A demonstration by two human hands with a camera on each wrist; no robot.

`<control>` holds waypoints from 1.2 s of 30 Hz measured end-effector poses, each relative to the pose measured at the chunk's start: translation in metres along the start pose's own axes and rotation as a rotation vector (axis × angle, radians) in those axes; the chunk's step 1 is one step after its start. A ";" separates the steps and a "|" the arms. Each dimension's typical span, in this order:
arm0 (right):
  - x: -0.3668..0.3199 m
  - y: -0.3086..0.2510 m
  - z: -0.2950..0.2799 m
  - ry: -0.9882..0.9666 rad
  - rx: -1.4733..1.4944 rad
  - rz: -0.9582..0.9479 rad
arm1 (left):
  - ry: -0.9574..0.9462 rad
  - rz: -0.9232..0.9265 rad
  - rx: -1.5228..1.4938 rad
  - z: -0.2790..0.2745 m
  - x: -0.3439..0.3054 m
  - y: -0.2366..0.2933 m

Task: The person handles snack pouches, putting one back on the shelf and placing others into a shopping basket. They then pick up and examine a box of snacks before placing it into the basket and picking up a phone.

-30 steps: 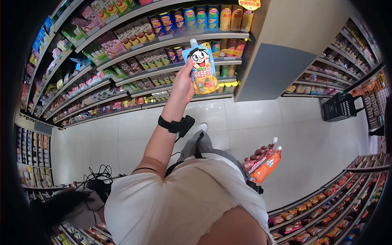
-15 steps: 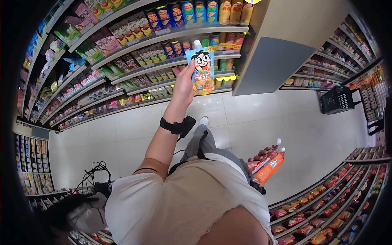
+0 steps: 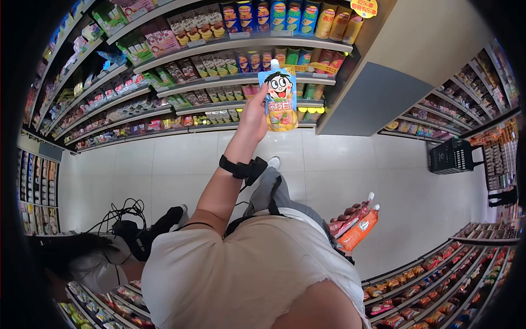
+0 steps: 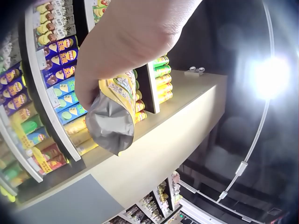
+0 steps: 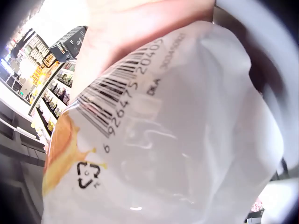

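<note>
My left hand point(image 3: 255, 118) grips a spouted drink pouch point(image 3: 281, 104), upright in front of the shelves. A cartoon face on blue fills its upper front, yellow its lower part, and its white cap points up. From below, the left wrist view shows the pouch's silver base point(image 4: 111, 123) under the hand. Low at my right side, my right hand point(image 3: 350, 210) holds two more spouted pouches, an orange one point(image 3: 359, 229) and a pink-red one point(image 3: 346, 222), both white-capped. The right wrist view shows a white pouch back with a barcode point(image 5: 112, 91) against the palm.
Shelves of boxed snacks and chip canisters point(image 3: 293, 21) curve along the front, ending at a beige and grey pillar point(image 3: 356, 101). A black basket point(image 3: 450, 156) stands on the tiled floor at right. Snack shelves point(image 3: 433, 285) lie behind. Another person point(image 3: 104, 263) is at left beside cables.
The head view has swung about, shifting the shelves in the frame. My left hand and its pouch sit slightly farther right and lower in view. Both hands keep their pouches.
</note>
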State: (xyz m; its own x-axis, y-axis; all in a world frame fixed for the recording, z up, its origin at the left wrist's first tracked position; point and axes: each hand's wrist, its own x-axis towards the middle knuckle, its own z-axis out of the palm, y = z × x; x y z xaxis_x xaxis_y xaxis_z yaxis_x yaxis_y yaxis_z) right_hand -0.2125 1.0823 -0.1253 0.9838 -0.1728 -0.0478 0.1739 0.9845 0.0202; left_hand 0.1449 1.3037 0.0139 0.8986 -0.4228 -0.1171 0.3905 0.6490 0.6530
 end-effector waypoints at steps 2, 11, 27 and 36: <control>0.002 -0.002 0.001 -0.003 -0.004 0.013 | -0.012 -0.017 -0.040 -0.006 -0.001 -0.001; 0.042 0.001 0.001 -0.066 -0.011 0.083 | 0.015 -0.123 -0.173 -0.004 -0.015 0.013; 0.012 0.003 -0.013 0.001 -0.019 0.144 | 0.090 0.104 0.020 -0.032 -0.043 0.013; -0.011 -0.002 -0.013 0.015 -0.034 0.101 | 0.081 0.088 0.000 -0.026 -0.040 0.010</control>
State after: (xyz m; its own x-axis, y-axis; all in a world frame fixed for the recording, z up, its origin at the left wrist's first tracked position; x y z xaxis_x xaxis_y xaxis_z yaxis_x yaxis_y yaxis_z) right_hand -0.2239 1.0828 -0.1375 0.9955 -0.0722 -0.0617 0.0719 0.9974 -0.0078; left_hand 0.1179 1.3431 0.0057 0.9427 -0.3116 -0.1193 0.3092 0.6811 0.6637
